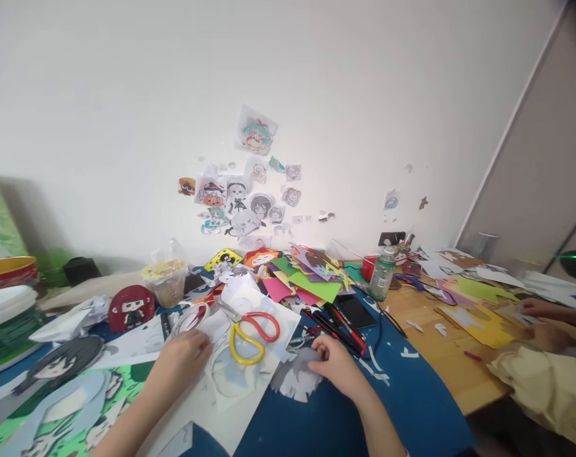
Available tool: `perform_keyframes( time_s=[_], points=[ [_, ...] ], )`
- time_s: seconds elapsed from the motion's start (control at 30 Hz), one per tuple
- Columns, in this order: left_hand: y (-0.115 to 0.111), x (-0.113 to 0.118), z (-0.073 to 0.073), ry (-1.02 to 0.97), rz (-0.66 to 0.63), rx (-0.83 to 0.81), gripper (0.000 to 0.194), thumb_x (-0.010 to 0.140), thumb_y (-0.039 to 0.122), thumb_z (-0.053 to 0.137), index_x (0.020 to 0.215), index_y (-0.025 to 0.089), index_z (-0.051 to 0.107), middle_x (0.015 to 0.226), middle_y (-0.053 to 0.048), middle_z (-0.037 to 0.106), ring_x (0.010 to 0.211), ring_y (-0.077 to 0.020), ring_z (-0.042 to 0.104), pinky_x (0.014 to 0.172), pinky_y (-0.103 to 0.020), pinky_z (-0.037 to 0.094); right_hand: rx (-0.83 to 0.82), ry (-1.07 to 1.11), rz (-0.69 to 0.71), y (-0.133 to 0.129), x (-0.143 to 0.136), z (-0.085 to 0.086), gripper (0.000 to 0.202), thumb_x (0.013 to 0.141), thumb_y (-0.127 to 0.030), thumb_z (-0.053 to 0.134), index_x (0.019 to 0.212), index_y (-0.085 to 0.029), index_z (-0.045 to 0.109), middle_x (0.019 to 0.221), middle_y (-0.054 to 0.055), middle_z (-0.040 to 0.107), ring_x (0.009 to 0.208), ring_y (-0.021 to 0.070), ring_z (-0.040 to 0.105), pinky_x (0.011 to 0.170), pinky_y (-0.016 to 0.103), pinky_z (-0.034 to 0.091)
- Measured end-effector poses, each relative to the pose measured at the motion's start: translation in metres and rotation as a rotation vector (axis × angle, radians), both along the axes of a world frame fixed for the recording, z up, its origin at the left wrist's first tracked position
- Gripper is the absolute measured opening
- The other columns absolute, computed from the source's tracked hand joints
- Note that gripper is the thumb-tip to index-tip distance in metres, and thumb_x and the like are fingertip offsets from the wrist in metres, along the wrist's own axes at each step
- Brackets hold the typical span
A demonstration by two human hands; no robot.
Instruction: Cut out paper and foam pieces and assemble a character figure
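My left hand [185,355] is low over a white sheet [235,409], its fingers curled and pressed together. Whatever they may hold is hidden. Just beyond its knuckles lies a pale ring that looks like a roll of tape [190,317]. My right hand [336,363] has its thumb and fingers on the edge of a grey paper cutout [297,376], which lies on the blue tabletop [288,428]. Between the hands, scissors [249,336] with one red and one yellow handle loop rest on the drawing sheets, blades toward the upper left.
Coloured paper [311,276] is heaped toward the wall, near a green bottle [381,274] and several markers [342,327]. Painted cutouts [61,365] and a white-lidded tub [6,327] stand left. At the right, another person's hand [538,310] is over yellow paper [478,324].
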State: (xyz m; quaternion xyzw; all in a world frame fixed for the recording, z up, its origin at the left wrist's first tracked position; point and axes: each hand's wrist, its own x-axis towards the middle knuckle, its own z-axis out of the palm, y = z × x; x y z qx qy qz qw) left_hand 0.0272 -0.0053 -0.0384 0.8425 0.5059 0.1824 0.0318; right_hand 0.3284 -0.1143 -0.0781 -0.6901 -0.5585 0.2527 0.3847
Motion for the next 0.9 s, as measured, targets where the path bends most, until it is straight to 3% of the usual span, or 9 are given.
perform_keyframes(
  time_s=[0.13,0.37,0.5,0.6,0.7,0.83,0.9],
  points=[
    [0.001,0.000,0.001,0.050,-0.020,-0.025,0.032,0.079,0.033,0.037,0.074,0.017,0.064,0.079,-0.009,0.067,0.077,-0.0223,0.060,0.068,-0.030,0.043,0.056,0.125,0.020,-0.004,0.009,-0.004,0.017,0.065,-0.017,0.053,0.081,-0.019,0.055,0.064,-0.004,0.047,0.058,0.0129,0.046,0.055,0.024,0.038],
    [0.005,-0.002,-0.005,0.022,-0.031,-0.004,0.034,0.080,0.034,0.036,0.075,0.017,0.064,0.081,-0.009,0.067,0.078,-0.0222,0.059,0.069,-0.030,0.043,0.136,0.112,-0.049,-0.012,0.020,0.002,0.018,0.071,-0.025,0.051,0.084,-0.018,0.061,0.071,0.002,0.057,0.067,0.0180,0.055,0.061,0.027,0.043],
    [0.004,-0.002,-0.005,0.004,-0.032,-0.007,0.033,0.080,0.035,0.037,0.075,0.017,0.065,0.082,-0.009,0.067,0.078,-0.0215,0.059,0.068,-0.029,0.043,0.157,0.021,-0.144,-0.013,0.032,0.005,0.022,0.073,-0.026,0.049,0.088,-0.019,0.062,0.074,0.003,0.058,0.066,0.0187,0.056,0.060,0.028,0.045],
    [0.003,-0.001,-0.004,-0.011,-0.028,-0.006,0.033,0.079,0.035,0.038,0.076,0.017,0.065,0.082,-0.009,0.067,0.078,-0.0215,0.059,0.067,-0.028,0.043,0.167,-0.198,-0.220,-0.013,0.033,0.009,0.021,0.074,-0.022,0.049,0.089,-0.021,0.064,0.079,0.006,0.060,0.077,0.0234,0.055,0.067,0.033,0.046],
    [0.004,-0.001,-0.004,-0.009,-0.025,-0.010,0.033,0.078,0.036,0.038,0.074,0.017,0.065,0.081,-0.009,0.067,0.077,-0.0216,0.059,0.067,-0.029,0.043,0.273,-0.420,-0.237,-0.014,0.013,0.016,0.017,0.076,-0.020,0.053,0.086,-0.022,0.066,0.093,0.009,0.060,0.093,0.0274,0.050,0.078,0.039,0.043],
    [0.005,-0.002,-0.005,0.004,-0.026,-0.019,0.034,0.079,0.036,0.037,0.075,0.018,0.064,0.081,-0.009,0.067,0.078,-0.0218,0.059,0.069,-0.030,0.043,0.301,-0.438,0.108,-0.016,-0.037,0.019,0.014,0.071,-0.027,0.067,0.085,-0.025,0.067,0.092,0.003,0.062,0.092,0.0218,0.051,0.079,0.033,0.042],
    [0.005,-0.002,-0.006,0.010,-0.029,-0.006,0.034,0.080,0.035,0.036,0.074,0.018,0.064,0.080,-0.009,0.066,0.078,-0.0219,0.059,0.069,-0.030,0.043,0.260,-0.500,0.118,-0.015,-0.058,0.016,0.029,0.063,-0.039,0.074,0.087,-0.024,0.067,0.091,0.003,0.062,0.090,0.0242,0.051,0.075,0.035,0.042]
  ],
)
